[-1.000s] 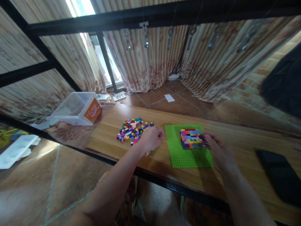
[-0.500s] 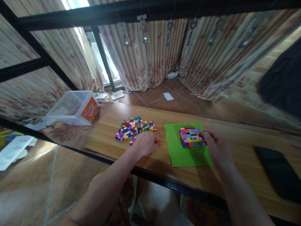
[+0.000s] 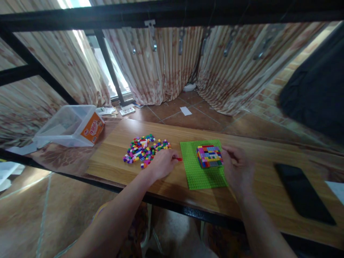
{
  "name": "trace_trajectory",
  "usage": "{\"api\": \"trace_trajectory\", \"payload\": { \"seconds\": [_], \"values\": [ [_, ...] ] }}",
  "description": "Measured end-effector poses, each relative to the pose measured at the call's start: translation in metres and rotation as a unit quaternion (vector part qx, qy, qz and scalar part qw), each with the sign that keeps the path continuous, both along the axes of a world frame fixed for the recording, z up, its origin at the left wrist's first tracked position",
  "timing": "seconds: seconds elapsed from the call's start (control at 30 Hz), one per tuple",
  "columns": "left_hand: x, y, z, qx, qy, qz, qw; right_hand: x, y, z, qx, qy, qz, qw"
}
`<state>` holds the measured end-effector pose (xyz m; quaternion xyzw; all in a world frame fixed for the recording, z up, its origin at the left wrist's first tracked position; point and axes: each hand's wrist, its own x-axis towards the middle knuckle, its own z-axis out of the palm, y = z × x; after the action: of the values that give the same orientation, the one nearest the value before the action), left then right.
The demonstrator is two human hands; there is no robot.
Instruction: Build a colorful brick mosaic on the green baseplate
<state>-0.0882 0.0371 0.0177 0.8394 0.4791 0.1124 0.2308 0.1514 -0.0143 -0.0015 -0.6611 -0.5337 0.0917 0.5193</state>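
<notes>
My left hand [image 3: 165,163] is closed in a pinch on a red brick [image 3: 179,159], just left of the green baseplate [image 3: 196,179]. Behind and left of its knuckles spreads a loose pile of small coloured bricks [image 3: 139,148]. On the baseplate sits a rectangular, multicoloured brick structure [image 3: 211,157], built in layers with rows of colours on top. My right hand [image 3: 239,170] is at the structure's right side, thumb and forefinger close together and slightly blurred. Whether it touches the structure or holds a small piece, I cannot tell.
A black flat device [image 3: 303,193] lies at the right on the wooden table [image 3: 107,161]. Beyond the left end stands a clear plastic bin [image 3: 61,139] with an orange label. A black metal bar [image 3: 172,16] crosses above, and patterned curtains [image 3: 150,71] hang behind.
My left hand has lifted away from the pile toward the baseplate, bringing the red brick into clear sight. My right hand stays by the structure. The whole view has shifted, so things appear farther left.
</notes>
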Motion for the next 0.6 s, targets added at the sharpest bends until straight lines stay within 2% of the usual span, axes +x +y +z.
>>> {"api": "trace_trajectory", "payload": {
  "seconds": [0.07,0.13,0.2,0.37,0.5,0.6],
  "values": [
    [0.006,-0.001,0.001,-0.017,-0.037,-0.006,0.999,-0.014,-0.005,0.003,0.003,0.006,0.083,0.997],
    [0.012,-0.002,0.001,-0.022,-0.068,-0.021,0.997,-0.028,-0.009,0.005,-0.035,0.004,0.165,0.986],
    [0.018,-0.004,0.002,-0.027,-0.094,-0.040,0.994,-0.038,-0.012,0.004,-0.061,0.001,0.203,0.977],
    [0.028,-0.007,0.007,-0.064,-0.166,-0.069,0.982,-0.043,-0.010,0.000,-0.080,0.036,0.216,0.972],
    [0.034,-0.009,0.008,-0.085,-0.241,-0.063,0.965,-0.040,-0.009,0.001,-0.084,0.100,0.206,0.970],
    [0.038,-0.008,0.004,-0.122,-0.286,-0.068,0.948,-0.040,-0.010,0.004,-0.087,0.155,0.225,0.958]
  ]
}}
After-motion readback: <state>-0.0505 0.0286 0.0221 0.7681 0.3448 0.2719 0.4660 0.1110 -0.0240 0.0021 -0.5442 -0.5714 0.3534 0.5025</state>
